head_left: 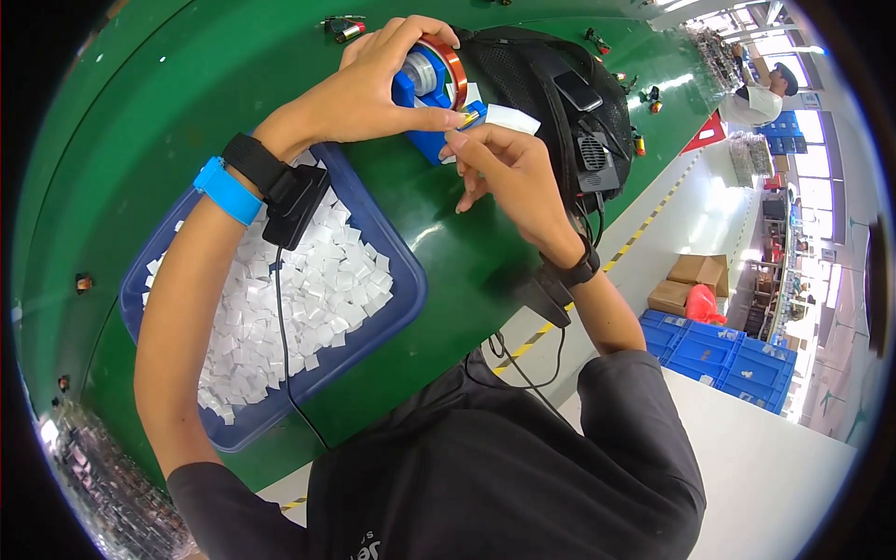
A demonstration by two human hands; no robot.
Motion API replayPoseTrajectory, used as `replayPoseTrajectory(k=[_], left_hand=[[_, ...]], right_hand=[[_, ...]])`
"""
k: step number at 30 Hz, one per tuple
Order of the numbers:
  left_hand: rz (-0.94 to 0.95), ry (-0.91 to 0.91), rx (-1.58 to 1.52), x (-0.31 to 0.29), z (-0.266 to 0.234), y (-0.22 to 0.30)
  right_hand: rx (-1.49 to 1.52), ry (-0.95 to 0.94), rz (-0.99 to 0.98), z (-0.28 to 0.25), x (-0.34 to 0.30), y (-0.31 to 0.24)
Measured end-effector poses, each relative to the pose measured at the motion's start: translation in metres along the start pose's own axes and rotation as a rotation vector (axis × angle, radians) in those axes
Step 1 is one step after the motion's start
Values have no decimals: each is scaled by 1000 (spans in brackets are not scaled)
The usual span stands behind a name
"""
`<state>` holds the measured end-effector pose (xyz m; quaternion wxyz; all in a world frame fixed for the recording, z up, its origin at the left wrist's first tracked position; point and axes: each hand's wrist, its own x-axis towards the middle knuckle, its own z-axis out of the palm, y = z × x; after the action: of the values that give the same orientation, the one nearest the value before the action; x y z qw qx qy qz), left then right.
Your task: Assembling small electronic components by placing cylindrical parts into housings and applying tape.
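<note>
A blue tape dispenser (429, 145) with a roll of amber tape (455, 77) stands on the green table. My left hand (364, 93) wraps over it, fingers across the top of the roll and thumb along the front by the cutting edge. Just right of that thumb, my right hand (513, 177) has thumb and forefinger pinched together at the dispenser's front end. Whatever lies between those fingertips is too small to make out. Below my left forearm sits a blue plastic bin (417, 280) full of small white square pieces (280, 322).
A black backpack (504, 65) lies right of the dispenser, with a black phone-like device (579, 91) and a grilled device (594, 154) on it. Cables run from my wrist straps. Small parts (350, 33) dot the table. Beyond are blue crates (700, 350), cartons (700, 269) and another person (761, 101).
</note>
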<state>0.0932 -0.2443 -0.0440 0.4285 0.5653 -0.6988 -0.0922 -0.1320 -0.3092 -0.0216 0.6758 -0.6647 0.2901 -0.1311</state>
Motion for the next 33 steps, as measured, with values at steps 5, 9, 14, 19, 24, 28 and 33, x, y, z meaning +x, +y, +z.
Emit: replayPoseTrajectory(k=[5, 9, 14, 19, 24, 28, 33], left_hand=[[-45, -46, -90, 4, -2, 8], [-67, -48, -88, 3, -5, 11], [-50, -77, -79, 5, -6, 12], [-101, 93, -316, 12, -21, 43], [-259, 184, -118, 9, -46, 113], [-101, 136, 95, -3, -36, 104], [90, 87, 184, -18, -8, 119]], right_hand=[[31, -31, 73, -4, -5, -3], [20, -57, 142, -11, -15, -4], [-389, 163, -194, -37, -18, 1], [-1019, 315, -642, -51, 4, -3], [-1078, 218, -613, -63, -23, 1], [-1126, 279, -725, -64, -56, 2], [-1060, 284, -754, -74, -85, 5]])
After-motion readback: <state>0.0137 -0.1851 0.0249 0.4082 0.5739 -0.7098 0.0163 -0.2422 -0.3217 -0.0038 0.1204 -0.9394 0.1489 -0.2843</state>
